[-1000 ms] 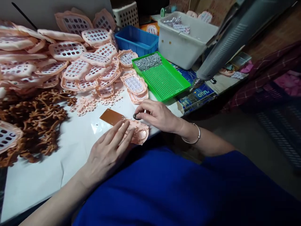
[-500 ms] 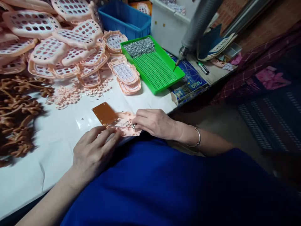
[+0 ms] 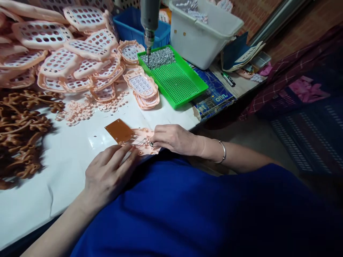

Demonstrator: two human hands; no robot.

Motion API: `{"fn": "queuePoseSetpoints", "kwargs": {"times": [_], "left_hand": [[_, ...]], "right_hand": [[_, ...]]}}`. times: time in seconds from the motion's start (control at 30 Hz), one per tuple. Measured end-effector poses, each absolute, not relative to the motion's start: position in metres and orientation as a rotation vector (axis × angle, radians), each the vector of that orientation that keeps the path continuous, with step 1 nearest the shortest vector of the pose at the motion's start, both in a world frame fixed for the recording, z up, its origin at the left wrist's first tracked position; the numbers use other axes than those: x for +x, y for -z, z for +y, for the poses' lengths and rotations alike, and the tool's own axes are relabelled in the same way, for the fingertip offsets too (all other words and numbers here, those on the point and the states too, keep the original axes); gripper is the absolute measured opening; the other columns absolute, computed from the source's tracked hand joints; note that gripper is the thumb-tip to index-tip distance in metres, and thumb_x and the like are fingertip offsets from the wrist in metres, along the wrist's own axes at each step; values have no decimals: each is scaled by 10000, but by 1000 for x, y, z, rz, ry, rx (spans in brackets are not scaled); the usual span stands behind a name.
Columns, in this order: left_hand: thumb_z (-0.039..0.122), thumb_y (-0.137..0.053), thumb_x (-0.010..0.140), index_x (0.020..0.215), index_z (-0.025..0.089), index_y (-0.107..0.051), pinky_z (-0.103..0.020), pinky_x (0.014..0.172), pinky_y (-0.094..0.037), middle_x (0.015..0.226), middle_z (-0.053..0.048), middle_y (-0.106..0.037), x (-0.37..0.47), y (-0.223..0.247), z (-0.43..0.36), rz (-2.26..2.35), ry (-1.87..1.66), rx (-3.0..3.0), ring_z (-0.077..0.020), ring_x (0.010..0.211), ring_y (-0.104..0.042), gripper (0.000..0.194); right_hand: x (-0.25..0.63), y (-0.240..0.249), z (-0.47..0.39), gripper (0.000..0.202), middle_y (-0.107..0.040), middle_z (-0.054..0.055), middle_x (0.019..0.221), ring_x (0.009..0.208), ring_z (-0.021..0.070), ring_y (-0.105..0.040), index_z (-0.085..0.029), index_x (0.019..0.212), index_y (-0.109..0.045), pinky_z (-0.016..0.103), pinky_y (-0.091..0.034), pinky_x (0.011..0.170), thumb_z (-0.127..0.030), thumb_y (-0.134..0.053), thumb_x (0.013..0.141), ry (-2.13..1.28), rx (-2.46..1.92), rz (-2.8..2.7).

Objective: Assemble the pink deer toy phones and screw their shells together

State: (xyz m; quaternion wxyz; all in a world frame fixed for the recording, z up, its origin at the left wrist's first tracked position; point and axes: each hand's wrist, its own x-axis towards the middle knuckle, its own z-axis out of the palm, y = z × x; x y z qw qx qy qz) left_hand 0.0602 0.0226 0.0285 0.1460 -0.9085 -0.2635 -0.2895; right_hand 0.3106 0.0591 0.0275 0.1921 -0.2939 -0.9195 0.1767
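Observation:
At the table's near edge lies a pale pink plastic shell (image 3: 142, 132) with small posts inside. A brown circuit board (image 3: 118, 130) rests against its far left end, and thin wires (image 3: 139, 143) run across the shell. My left hand (image 3: 111, 167) grips the shell's near left side with bent fingers; its fingertips are partly hidden. At the shell's right end, my right hand (image 3: 174, 139) pinches a small, round, dark and silvery part (image 3: 151, 144) between thumb and fingers. The part sits low over the shell; whether it touches the shell I cannot tell.
An electric screwdriver (image 3: 149, 28) hangs over the screws (image 3: 160, 57) in a green tray (image 3: 191, 87). Pink shells with white keypads (image 3: 140, 84) are piled left, near pink rings (image 3: 80, 111) and brown plastic pieces (image 3: 24, 132). Blue (image 3: 128, 21) and grey (image 3: 195, 44) bins stand behind.
The hanging screwdriver has swung left, from over the tray's right end to over the screws. Both hands keep nearly the same place and grip on the shell and the round part.

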Motion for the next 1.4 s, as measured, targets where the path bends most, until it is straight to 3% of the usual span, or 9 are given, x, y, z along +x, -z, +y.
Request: {"fn": "queuePoseSetpoints", "kwargs": {"times": [0.1,0.2,0.47,0.7,0.8,0.9,1.0,1.1,1.4], "left_hand": [[139,-785,809,1034,82,-658,-310,652,-469,824,-90,-716,66,-36,21,-655,864,-2599,-206,736,-592,264],[212,-708,894,1091,70,-655,-313,601,-409,755,-56,-664,79,-41,22,-620,757,-2620,-200,699,-549,250],[306,-551,988,1137,13,-657,-351,607,-356,729,-75,-600,97,-29,25,-758,636,-2609,-236,706,-493,345],[301,-487,1011,1138,27,-668,-359,628,-340,748,-86,-592,99,-27,20,-857,593,-2596,-251,728,-474,352],[294,-506,1001,1142,32,-670,-356,621,-328,747,-82,-580,98,-26,19,-870,581,-2602,-243,720,-469,340],[290,-546,982,1167,35,-661,-359,631,-332,765,-82,-581,97,-25,19,-855,571,-2606,-241,737,-486,335],[291,-569,972,1182,46,-653,-362,631,-339,789,-85,-599,95,-24,19,-838,559,-2598,-238,745,-507,334],[306,-563,978,1215,72,-639,-362,640,-360,827,-90,-628,95,-23,18,-861,531,-2604,-237,761,-530,341],[294,-584,966,1277,53,-589,-381,756,-432,909,-117,-668,95,-20,16,-879,540,-2594,-269,876,-580,394]], "right_hand": [[308,-28,60,139,-618,49,857,803,149,-554,-104,933,-668,250,-448,743,-173,-560,986,-600,-868,-2500],[303,-31,64,143,-618,40,819,773,150,-544,-117,861,-659,254,-429,720,-163,-577,969,-596,-914,-2498],[306,-54,78,189,-684,71,828,769,144,-579,-102,886,-730,248,-435,715,-117,-555,959,-684,-911,-2650],[271,-69,114,224,-735,45,985,883,125,-640,-115,1081,-711,249,-439,827,-116,-525,957,-833,-895,-2423],[237,-66,131,262,-717,40,988,902,145,-631,-125,1178,-664,263,-441,857,-137,-586,929,-893,-1035,-2462],[212,-62,138,453,-688,38,902,837,167,-618,-101,1310,-575,262,-461,770,-183,-674,875,-1049,-1151,-2476],[202,-59,138,609,-587,-48,718,691,139,-561,-105,1383,-489,235,-452,637,-88,-672,803,-1278,-1168,-2392],[208,-58,135,663,-459,-102,623,637,103,-511,-137,1401,-450,195,-438,604,-11,-606,769,-1371,-1160,-2231],[267,-50,101,581,-602,-16,909,750,93,-570,-150,1346,-436,225,-527,736,-98,-596,791,-1437,-1093,-1655]]}}
